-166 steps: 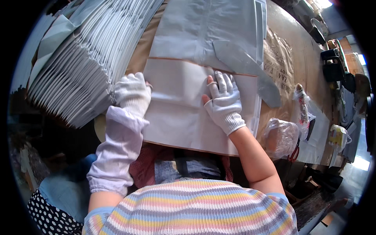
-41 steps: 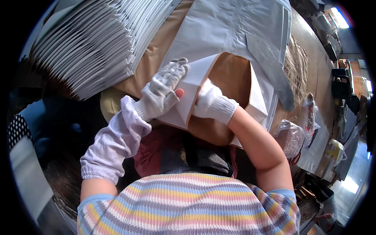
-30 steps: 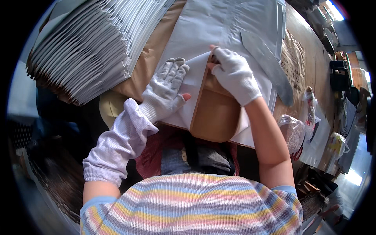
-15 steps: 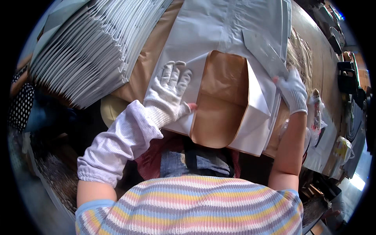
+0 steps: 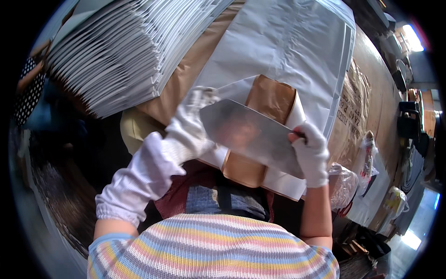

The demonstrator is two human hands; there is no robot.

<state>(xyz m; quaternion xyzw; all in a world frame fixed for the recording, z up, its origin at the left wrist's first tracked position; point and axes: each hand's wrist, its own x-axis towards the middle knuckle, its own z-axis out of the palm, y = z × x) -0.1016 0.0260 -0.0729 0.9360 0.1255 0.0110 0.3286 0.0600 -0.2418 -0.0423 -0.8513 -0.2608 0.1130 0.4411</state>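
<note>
In front of me lies a white paper sack (image 5: 278, 51), its near end spread open so the brown inner layer (image 5: 273, 97) shows. Over that opening my right hand (image 5: 312, 156), in a white fingerless glove, grips a thin flat metal plate (image 5: 253, 135) by its right end. The plate hangs tilted and covers the middle of the opening. My left hand (image 5: 188, 122), in a white glove and sleeve cover, is at the plate's left end, smeared by motion. Whether its fingers touch the plate or the sack cannot be made out.
A thick pile of folded white sacks (image 5: 107, 60) stands at the far left. Brown paper (image 5: 197, 51) lies between it and the open sack. Brown printed wrapping (image 5: 355, 100) and clear plastic bags (image 5: 344, 183) are on the right. Another person's arm (image 5: 30, 76) shows at the left edge.
My right hand has brought the metal plate from the sack's right side leftward and nearer, over the opening. My left hand, flat and spread on the sack before, has lifted and is moving.
</note>
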